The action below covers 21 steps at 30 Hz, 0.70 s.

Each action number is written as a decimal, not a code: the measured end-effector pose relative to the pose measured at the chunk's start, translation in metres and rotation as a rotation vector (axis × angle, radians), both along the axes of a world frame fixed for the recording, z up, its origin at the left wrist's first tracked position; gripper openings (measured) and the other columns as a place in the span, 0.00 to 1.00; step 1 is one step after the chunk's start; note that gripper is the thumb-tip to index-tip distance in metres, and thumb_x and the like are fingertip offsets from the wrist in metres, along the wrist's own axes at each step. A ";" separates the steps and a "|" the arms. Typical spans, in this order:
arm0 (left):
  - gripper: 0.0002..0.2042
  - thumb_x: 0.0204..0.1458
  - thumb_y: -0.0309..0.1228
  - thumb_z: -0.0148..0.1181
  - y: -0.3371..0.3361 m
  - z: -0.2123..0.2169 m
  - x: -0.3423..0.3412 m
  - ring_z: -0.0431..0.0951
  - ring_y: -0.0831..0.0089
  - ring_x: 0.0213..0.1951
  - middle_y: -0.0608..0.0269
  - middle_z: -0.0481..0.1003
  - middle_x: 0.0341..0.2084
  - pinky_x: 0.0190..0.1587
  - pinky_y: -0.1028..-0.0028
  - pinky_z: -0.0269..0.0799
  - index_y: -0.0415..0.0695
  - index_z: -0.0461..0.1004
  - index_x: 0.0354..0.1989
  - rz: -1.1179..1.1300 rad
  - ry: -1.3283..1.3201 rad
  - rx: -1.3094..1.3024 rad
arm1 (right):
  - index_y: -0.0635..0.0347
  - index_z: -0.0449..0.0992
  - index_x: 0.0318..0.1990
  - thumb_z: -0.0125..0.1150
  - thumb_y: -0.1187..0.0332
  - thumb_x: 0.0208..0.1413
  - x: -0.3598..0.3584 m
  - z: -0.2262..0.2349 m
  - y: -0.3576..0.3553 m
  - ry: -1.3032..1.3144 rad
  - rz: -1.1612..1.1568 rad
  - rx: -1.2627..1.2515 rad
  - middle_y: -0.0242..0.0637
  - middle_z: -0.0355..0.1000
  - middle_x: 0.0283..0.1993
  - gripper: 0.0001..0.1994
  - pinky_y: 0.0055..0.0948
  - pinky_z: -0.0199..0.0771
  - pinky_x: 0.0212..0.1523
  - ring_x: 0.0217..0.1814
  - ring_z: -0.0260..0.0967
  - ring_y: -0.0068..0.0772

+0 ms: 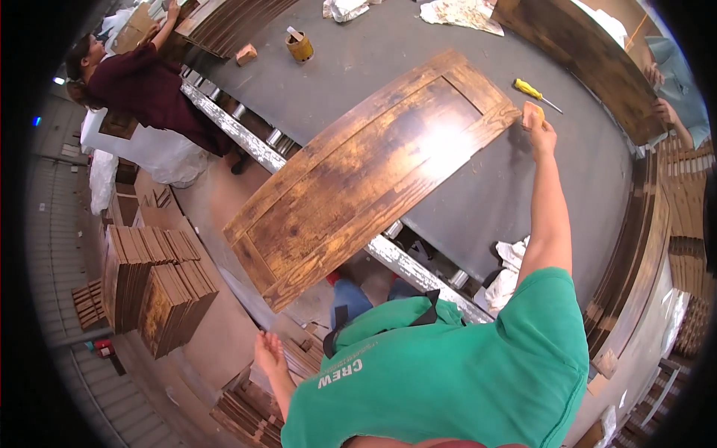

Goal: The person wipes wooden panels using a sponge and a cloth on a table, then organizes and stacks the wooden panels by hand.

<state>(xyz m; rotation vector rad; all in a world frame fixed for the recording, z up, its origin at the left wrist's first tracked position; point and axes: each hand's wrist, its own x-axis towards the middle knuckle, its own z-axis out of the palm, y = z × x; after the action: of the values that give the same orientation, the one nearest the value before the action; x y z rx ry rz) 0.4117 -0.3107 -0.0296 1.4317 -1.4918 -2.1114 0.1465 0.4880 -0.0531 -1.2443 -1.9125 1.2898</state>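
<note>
A brown-stained wooden panel [358,179] with a raised frame lies slantwise over the dark worktable, its near left end jutting past the table edge. At the panel's far right corner, my right hand [544,138] pinches a small orange-tan block [532,116]. The block's exact kind is unclear. Low on the left, my left hand [272,354] is held below the panel's near corner, apart from it, fingers stretched out and nothing in them. A yellow-handled screwdriver [529,89] rests on the table just beyond my right hand.
The dark worktable [478,201] carries a yellow-brown can [300,48], another small block [246,54] and crumpled cloths [463,15]. Stacked panels [153,276] stand at left. A co-worker in dark red [142,89] works far left; another person's hands [663,110] hold a long board [582,63] at right.
</note>
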 end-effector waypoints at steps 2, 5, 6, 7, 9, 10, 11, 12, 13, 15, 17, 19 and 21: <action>0.12 0.54 0.41 0.52 0.018 -0.008 -0.003 0.72 0.70 0.38 0.64 0.71 0.34 0.41 0.72 0.66 0.47 0.68 0.40 -0.005 -0.084 0.008 | 0.69 0.70 0.48 0.63 0.47 0.44 -0.004 0.001 0.014 -0.039 -0.060 0.101 0.43 0.73 0.43 0.33 0.28 0.68 0.46 0.44 0.69 0.30; 0.11 0.54 0.42 0.51 0.011 -0.051 0.011 0.71 0.70 0.30 0.67 0.68 0.26 0.33 0.73 0.67 0.48 0.66 0.36 0.048 -0.115 0.035 | 0.69 0.71 0.47 0.63 0.47 0.44 -0.001 0.005 0.003 0.063 0.014 0.052 0.42 0.73 0.42 0.32 0.27 0.67 0.46 0.44 0.69 0.29; 0.11 0.55 0.42 0.51 0.013 -0.064 0.015 0.71 0.70 0.27 0.68 0.67 0.24 0.28 0.73 0.67 0.48 0.65 0.34 0.067 -0.178 0.039 | 0.69 0.71 0.47 0.63 0.47 0.44 0.005 0.010 -0.001 0.054 0.024 0.062 0.42 0.72 0.42 0.32 0.26 0.67 0.45 0.44 0.69 0.29; 0.11 0.55 0.43 0.50 0.015 -0.072 0.021 0.69 0.71 0.24 0.68 0.66 0.22 0.25 0.74 0.65 0.48 0.64 0.32 0.080 -0.243 0.006 | 0.69 0.71 0.47 0.64 0.48 0.44 0.006 0.007 -0.001 0.068 -0.001 0.031 0.41 0.72 0.42 0.31 0.26 0.67 0.45 0.44 0.69 0.29; 0.12 0.55 0.43 0.50 0.007 -0.088 0.048 0.68 0.71 0.22 0.68 0.64 0.19 0.21 0.75 0.63 0.48 0.64 0.31 0.097 -0.285 -0.027 | 0.69 0.71 0.46 0.65 0.52 0.44 0.014 0.002 0.001 0.103 -0.039 -0.052 0.40 0.72 0.42 0.29 0.26 0.67 0.45 0.44 0.69 0.29; 0.12 0.56 0.42 0.48 -0.007 -0.104 0.064 0.68 0.71 0.20 0.67 0.63 0.18 0.19 0.74 0.63 0.47 0.63 0.29 0.039 -0.304 -0.034 | 0.69 0.71 0.46 0.65 0.54 0.44 0.014 0.002 0.004 0.131 -0.055 -0.099 0.40 0.72 0.42 0.27 0.26 0.68 0.45 0.43 0.69 0.28; 0.13 0.57 0.42 0.46 -0.020 -0.118 0.081 0.67 0.71 0.18 0.66 0.62 0.17 0.18 0.74 0.63 0.46 0.63 0.28 -0.004 -0.322 -0.047 | 0.69 0.71 0.46 0.65 0.54 0.44 0.007 -0.002 0.001 0.164 -0.040 -0.106 0.40 0.72 0.42 0.27 0.26 0.68 0.45 0.43 0.69 0.28; 0.14 0.58 0.41 0.44 -0.027 -0.130 0.074 0.66 0.71 0.17 0.66 0.61 0.15 0.16 0.73 0.62 0.45 0.62 0.26 -0.081 -0.352 -0.059 | 0.69 0.71 0.46 0.64 0.56 0.45 0.014 -0.007 0.008 0.163 -0.045 -0.108 0.39 0.72 0.42 0.26 0.25 0.68 0.43 0.42 0.69 0.27; 0.14 0.58 0.41 0.44 -0.032 -0.130 0.080 0.67 0.70 0.17 0.65 0.61 0.16 0.16 0.73 0.63 0.44 0.62 0.27 -0.100 -0.372 -0.061 | 0.68 0.71 0.46 0.63 0.58 0.46 0.016 -0.008 0.007 0.154 -0.037 -0.119 0.38 0.72 0.41 0.24 0.24 0.69 0.42 0.41 0.69 0.25; 0.14 0.58 0.41 0.44 -0.038 -0.137 0.080 0.67 0.70 0.17 0.65 0.62 0.16 0.16 0.72 0.64 0.44 0.63 0.27 -0.091 -0.361 -0.028 | 0.68 0.70 0.47 0.62 0.60 0.46 0.017 0.000 0.003 0.219 -0.018 -0.153 0.37 0.71 0.41 0.23 0.24 0.69 0.41 0.41 0.69 0.26; 0.14 0.58 0.41 0.44 -0.043 -0.143 0.079 0.68 0.69 0.17 0.64 0.63 0.16 0.17 0.72 0.64 0.43 0.64 0.28 -0.098 -0.338 0.002 | 0.68 0.70 0.47 0.61 0.62 0.47 0.014 0.002 0.003 0.278 0.005 -0.188 0.37 0.71 0.41 0.22 0.24 0.70 0.41 0.41 0.69 0.26; 0.14 0.58 0.41 0.43 -0.046 -0.148 0.075 0.68 0.69 0.17 0.63 0.64 0.17 0.17 0.71 0.65 0.43 0.64 0.28 -0.111 -0.308 0.037 | 0.66 0.70 0.46 0.60 0.63 0.47 0.016 0.000 0.004 0.368 0.013 -0.200 0.35 0.71 0.37 0.20 0.22 0.70 0.33 0.34 0.69 0.24; 0.14 0.58 0.41 0.43 -0.043 -0.156 0.074 0.69 0.68 0.17 0.63 0.65 0.17 0.17 0.70 0.66 0.42 0.65 0.29 -0.132 -0.270 0.092 | 0.65 0.70 0.44 0.60 0.62 0.48 0.020 0.015 -0.009 0.355 -0.023 -0.231 0.33 0.70 0.33 0.19 0.21 0.66 0.27 0.28 0.67 0.22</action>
<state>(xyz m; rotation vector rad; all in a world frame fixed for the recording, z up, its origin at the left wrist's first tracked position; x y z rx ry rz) 0.4856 -0.3541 -0.1852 1.7567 -1.6436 -2.1566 0.1662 0.4786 -0.0377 -1.0530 -1.5296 1.6318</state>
